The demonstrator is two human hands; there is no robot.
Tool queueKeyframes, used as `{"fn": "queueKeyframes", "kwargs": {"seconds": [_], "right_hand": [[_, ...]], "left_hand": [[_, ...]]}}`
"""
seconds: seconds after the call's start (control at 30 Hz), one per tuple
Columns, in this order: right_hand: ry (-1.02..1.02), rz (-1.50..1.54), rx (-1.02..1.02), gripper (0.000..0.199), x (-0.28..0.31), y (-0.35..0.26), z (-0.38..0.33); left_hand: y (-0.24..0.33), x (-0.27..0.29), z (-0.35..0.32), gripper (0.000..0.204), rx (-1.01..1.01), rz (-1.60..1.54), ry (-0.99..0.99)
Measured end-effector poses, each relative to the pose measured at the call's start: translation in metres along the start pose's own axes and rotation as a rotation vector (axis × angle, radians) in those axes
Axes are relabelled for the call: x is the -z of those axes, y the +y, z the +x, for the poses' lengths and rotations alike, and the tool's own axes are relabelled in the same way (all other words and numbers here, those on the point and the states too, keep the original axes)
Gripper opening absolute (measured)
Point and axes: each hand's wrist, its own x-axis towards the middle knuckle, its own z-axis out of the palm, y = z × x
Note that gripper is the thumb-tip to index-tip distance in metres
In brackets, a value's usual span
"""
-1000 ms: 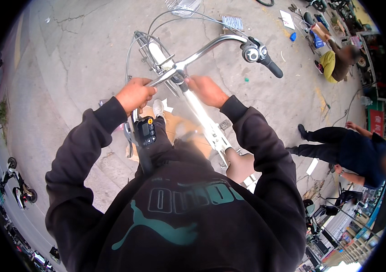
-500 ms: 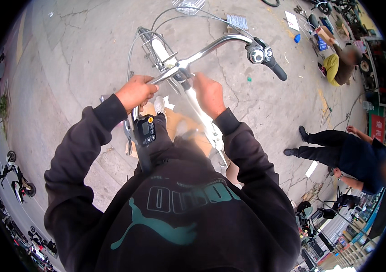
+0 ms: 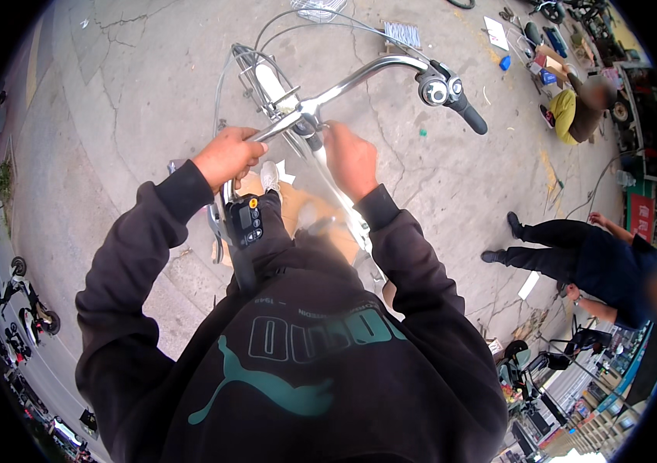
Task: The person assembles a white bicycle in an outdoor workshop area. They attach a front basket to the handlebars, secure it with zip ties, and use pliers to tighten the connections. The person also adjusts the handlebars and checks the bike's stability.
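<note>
The left hand (image 3: 230,160) is wrapped around the left bend of a shiny handlebar (image 3: 375,68), thumb along the bar. The right hand (image 3: 352,160) is curled beside the stem (image 3: 310,109), its back turned up; its fingertips are partly hidden, so whether it grips anything cannot be told. The handlebar belongs to a white bicycle (image 3: 353,220) in the middle of the ground (image 3: 159,92), its front toward the ground's far edge. On the bar's left side, near the person's lap, is a black control box (image 3: 248,220) with buttons; the right end carries a round silver fitting (image 3: 434,92) and a black grip (image 3: 472,116). Cables (image 3: 298,29) loop ahead of the bar, over a white mudguard (image 3: 271,83). Below the left hand, a pale shoe (image 3: 269,176) shows beside brown cardboard (image 3: 298,208). Toward the ground's far edge are a wire basket (image 3: 319,10) and a silvery bundle (image 3: 402,34). Near the far right corner, a person in yellow trousers (image 3: 564,117) crouches by boxes (image 3: 550,63). Along the right edge, another person in dark clothes (image 3: 598,251) stands. Past the left edge, a scooter (image 3: 29,301) is on the road.
</note>
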Motion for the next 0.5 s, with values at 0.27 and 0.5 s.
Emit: {"fn": "queueKeyframes", "kwargs": {"seconds": [0.27, 0.5], "right_hand": [[-0.138, -0.233, 0.165, 0.007, 0.007, 0.003, 0.005], [-0.367, -0.284, 0.275, 0.008, 0.022, 0.007, 0.024]], "left_hand": [[0.000, -0.001, -0.001, 0.049, -0.002, -0.010, 0.018], [-0.004, -0.001, 0.000, 0.040, -0.006, -0.001, 0.004]]}}
